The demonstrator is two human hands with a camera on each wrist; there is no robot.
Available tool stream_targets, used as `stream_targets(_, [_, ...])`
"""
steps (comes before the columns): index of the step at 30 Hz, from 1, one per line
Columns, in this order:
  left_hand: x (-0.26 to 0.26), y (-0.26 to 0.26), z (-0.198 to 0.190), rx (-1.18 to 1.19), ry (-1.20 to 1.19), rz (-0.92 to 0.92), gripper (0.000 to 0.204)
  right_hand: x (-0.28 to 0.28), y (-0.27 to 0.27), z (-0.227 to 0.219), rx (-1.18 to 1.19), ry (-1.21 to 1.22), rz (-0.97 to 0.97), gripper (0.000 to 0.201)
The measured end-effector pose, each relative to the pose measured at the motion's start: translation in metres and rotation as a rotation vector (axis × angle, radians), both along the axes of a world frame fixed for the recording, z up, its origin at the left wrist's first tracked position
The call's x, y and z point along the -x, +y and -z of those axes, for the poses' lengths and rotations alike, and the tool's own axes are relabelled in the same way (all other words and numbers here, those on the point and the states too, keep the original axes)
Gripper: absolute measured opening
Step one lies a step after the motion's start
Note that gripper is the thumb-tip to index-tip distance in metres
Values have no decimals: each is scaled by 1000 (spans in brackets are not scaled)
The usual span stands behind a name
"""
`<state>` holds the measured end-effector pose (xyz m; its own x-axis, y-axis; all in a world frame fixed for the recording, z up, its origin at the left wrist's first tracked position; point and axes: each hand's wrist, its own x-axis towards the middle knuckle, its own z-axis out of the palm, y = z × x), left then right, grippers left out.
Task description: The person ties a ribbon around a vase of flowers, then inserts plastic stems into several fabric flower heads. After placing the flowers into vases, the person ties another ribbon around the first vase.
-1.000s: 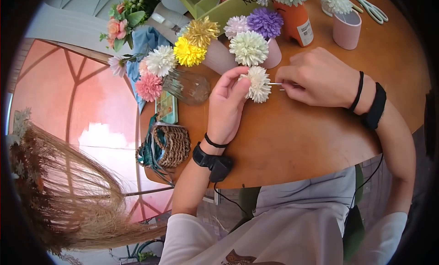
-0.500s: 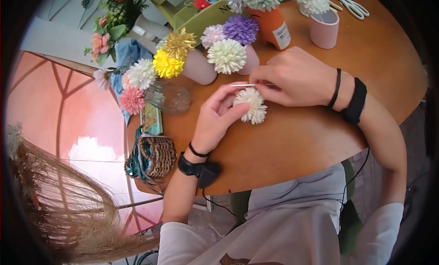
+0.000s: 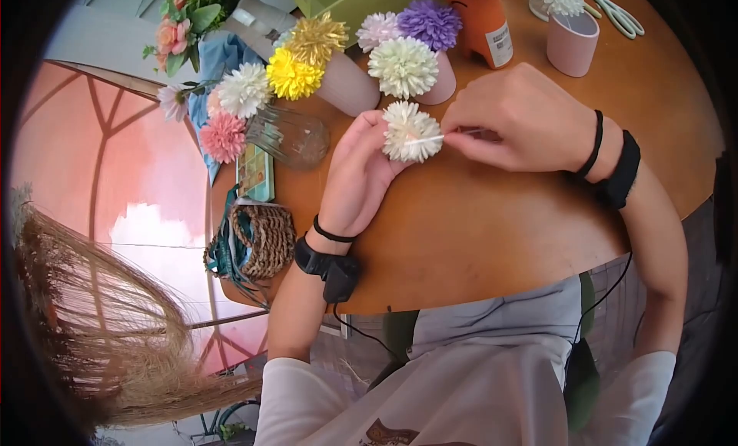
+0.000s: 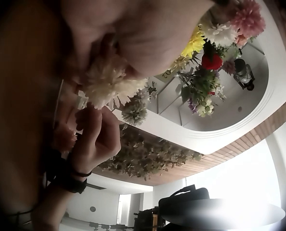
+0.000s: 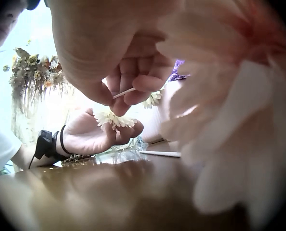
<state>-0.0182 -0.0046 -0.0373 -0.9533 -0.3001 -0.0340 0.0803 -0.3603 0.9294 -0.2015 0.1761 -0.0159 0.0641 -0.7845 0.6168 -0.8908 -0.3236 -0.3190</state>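
In the head view my left hand (image 3: 356,169) holds a cream pompom flower (image 3: 410,123) from behind, its petals facing up, and some fingers are hidden under the bloom. My right hand (image 3: 519,119) pinches a thin white stick (image 3: 424,141) between thumb and forefinger. The stick's tip overlaps the flower's petals. Seen from the right wrist, the stick (image 5: 124,93) emerges between the fingertips above the flower (image 5: 115,119). In the left wrist view, the flower (image 4: 106,86) sits at the left fingers, with the right hand (image 4: 97,132) close below it.
Behind the hands stand pompom flowers in white, purple (image 3: 429,24) and yellow (image 3: 294,73), by a glass jar (image 3: 296,138). A pink cup (image 3: 573,46), scissors (image 3: 621,15) and an orange container (image 3: 483,31) stand farther back. A woven basket (image 3: 270,242) sits left.
The flower first dropped toward me, then rose again and turned its face up in the left hand. The stick swung from beside the flower to above it, and now lies across its petals.
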Motion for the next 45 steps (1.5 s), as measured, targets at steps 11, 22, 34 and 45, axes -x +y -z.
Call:
stream_targets(11, [-1,0,-4,15,92,-47,39,-2,1,-10,129,-41,5,7])
stream_targets(22, [-2,-6,0,-64,126,-95,37,0,2,-13,157,4,76,6])
stream_targets(34, [-3,-4,-1,-116,135,-99,31,-2,-1,-8,225,-80,14,12])
stream_targets(45, [-2,-4,-2,-123,118,-86,33,-2,2,-12,191,-46,39,6])
